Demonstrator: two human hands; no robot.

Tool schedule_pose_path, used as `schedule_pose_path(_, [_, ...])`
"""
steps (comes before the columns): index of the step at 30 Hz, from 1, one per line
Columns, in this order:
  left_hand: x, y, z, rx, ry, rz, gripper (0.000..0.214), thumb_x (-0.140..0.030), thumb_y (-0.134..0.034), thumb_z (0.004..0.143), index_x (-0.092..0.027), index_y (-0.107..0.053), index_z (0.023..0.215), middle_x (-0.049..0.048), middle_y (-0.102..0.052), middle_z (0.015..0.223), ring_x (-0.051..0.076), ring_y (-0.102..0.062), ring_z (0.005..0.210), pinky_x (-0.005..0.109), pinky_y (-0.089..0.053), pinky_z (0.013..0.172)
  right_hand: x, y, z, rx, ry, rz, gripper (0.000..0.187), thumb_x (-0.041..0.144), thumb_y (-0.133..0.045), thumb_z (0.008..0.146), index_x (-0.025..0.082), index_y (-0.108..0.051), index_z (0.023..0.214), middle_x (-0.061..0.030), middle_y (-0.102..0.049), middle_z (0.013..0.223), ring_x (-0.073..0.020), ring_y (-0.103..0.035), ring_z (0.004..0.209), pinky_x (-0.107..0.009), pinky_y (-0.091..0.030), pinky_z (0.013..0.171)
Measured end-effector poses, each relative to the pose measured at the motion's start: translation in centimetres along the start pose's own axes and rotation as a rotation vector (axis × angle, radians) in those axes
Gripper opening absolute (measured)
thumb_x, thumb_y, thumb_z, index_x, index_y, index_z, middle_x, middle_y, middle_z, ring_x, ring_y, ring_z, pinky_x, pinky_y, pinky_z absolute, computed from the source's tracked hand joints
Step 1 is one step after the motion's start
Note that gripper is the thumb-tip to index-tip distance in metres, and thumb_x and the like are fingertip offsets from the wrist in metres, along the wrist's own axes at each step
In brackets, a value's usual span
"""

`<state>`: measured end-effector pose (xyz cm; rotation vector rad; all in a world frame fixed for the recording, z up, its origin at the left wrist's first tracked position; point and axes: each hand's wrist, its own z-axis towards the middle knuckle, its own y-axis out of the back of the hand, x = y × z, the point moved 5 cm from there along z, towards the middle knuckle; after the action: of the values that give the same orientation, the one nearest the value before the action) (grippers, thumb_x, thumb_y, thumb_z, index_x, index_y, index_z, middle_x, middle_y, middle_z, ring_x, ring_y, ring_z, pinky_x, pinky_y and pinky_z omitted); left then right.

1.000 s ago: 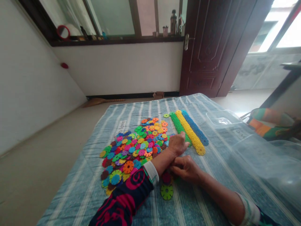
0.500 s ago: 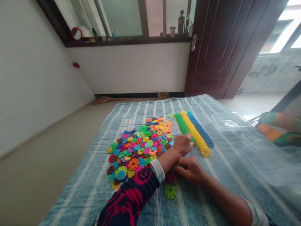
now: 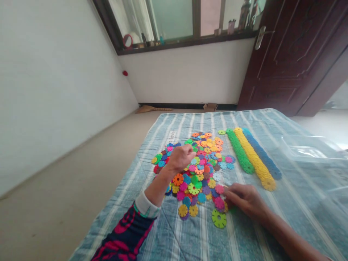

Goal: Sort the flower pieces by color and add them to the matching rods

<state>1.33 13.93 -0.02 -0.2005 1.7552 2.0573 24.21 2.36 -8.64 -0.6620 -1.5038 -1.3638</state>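
Notched plastic discs (image 3: 201, 197) of many colours lie in a loose pile on the striped cloth. My left hand (image 3: 182, 157) is over the far left part of this pile, its fingers curled closed; whatever they hold is hidden. At the pile's near right edge, my right hand (image 3: 246, 199) is low over the cloth with thumb and fingers pinched together beside a pink disc (image 3: 219, 203); I cannot make out anything between them. A larger lime-green disc (image 3: 219, 218) lies just left of it. Beyond are overlapping rows of green discs (image 3: 240, 152), yellow discs (image 3: 252, 157) and blue discs (image 3: 262, 154).
A blue-and-white striped cloth (image 3: 141, 203) covers the work surface. One light-green disc (image 3: 222, 132) lies beside the far end of the green row. Clear plastic containers (image 3: 312, 148) stand at the right. A wall, a window ledge and a dark red door (image 3: 293, 54) are behind.
My left hand has moved left, from beside the green row to over the pile, uncrossing from my right hand. The camera view has turned left and tilted. My right hand stays near the pile's edge.
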Motion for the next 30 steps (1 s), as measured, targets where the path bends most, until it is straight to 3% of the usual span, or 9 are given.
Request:
schedule_pose_path(5, [11.8, 3.6, -2.2, -0.164, 0.304, 0.056, 0.018, -0.031, -0.054, 0.079, -0.019, -0.066, 0.073, 0.0026, -0.070, 0.073, 0.019, -0.064, 0.073, 0.026, -0.045, 0.069, 0.1, 0.1, 0.0, 0.031, -0.108, 0.058, 0.043, 0.059, -0.060, 0.085, 0.020, -0.069, 0.068, -0.0023, -0.067, 0.059, -0.0149, -0.061, 0.054, -0.024, -0.048, 0.052])
schedule_pose_path(9, [16.4, 3.4, -3.5, -0.188, 0.446, 0.050, 0.020, -0.030, -0.054, 0.077, -0.017, -0.069, 0.078, 0.0036, -0.073, 0.076, 0.019, -0.067, 0.076, 0.025, -0.046, 0.069, -0.2, 0.3, -0.1, 0.013, -0.196, 0.073, 0.045, 0.063, -0.062, 0.082, 0.020, -0.070, 0.069, -0.0033, -0.068, 0.061, -0.0168, -0.063, 0.057, -0.025, -0.050, 0.053])
schedule_pose_path(12, [17.3, 2.7, -3.5, -0.170, 0.466, 0.041, 0.022, -0.033, -0.057, 0.076, -0.018, -0.072, 0.082, 0.0043, -0.075, 0.082, 0.020, -0.068, 0.080, 0.025, -0.047, 0.070, -0.5, 0.5, -0.2, 0.020, -0.236, 0.070, 0.047, 0.065, -0.064, 0.079, 0.020, -0.071, 0.069, -0.0040, -0.068, 0.061, -0.0176, -0.063, 0.057, -0.026, -0.050, 0.053])
schedule_pose_path(18, [17.1, 2.2, -3.2, -0.149, 0.437, 0.047, 0.031, -0.040, -0.065, 0.071, -0.019, -0.074, 0.093, 0.0060, -0.075, 0.099, 0.020, -0.068, 0.090, 0.025, -0.049, 0.079, -0.6, 0.8, 0.1, -0.002, -0.237, 0.030, 0.046, 0.064, -0.065, 0.078, 0.020, -0.071, 0.067, -0.0031, -0.066, 0.059, -0.0152, -0.059, 0.055, -0.024, -0.046, 0.050])
schedule_pose_path(23, [17.1, 2.5, -2.8, -0.119, 0.376, 0.012, 0.026, -0.041, -0.065, 0.068, -0.022, -0.074, 0.082, 0.0038, -0.074, 0.090, 0.021, -0.066, 0.084, 0.027, -0.049, 0.080, -0.3, 0.6, 0.6, -0.112, -0.208, 0.044, 0.048, 0.064, -0.063, 0.078, 0.018, -0.069, 0.067, -0.0016, -0.062, 0.053, -0.0124, -0.054, 0.048, -0.023, -0.040, 0.045])
schedule_pose_path(30, [18.6, 2.0, -1.5, -0.123, 0.323, -0.061, 0.026, -0.046, -0.066, 0.064, -0.022, -0.068, 0.075, 0.0021, -0.071, 0.083, 0.022, -0.066, 0.077, 0.027, -0.047, 0.069, 0.1, 0.2, 1.4, -0.151, -0.197, 0.129, 0.038, 0.053, -0.065, 0.079, 0.017, -0.064, 0.066, 0.0003, -0.063, 0.053, -0.0112, -0.056, 0.047, -0.021, -0.041, 0.045])
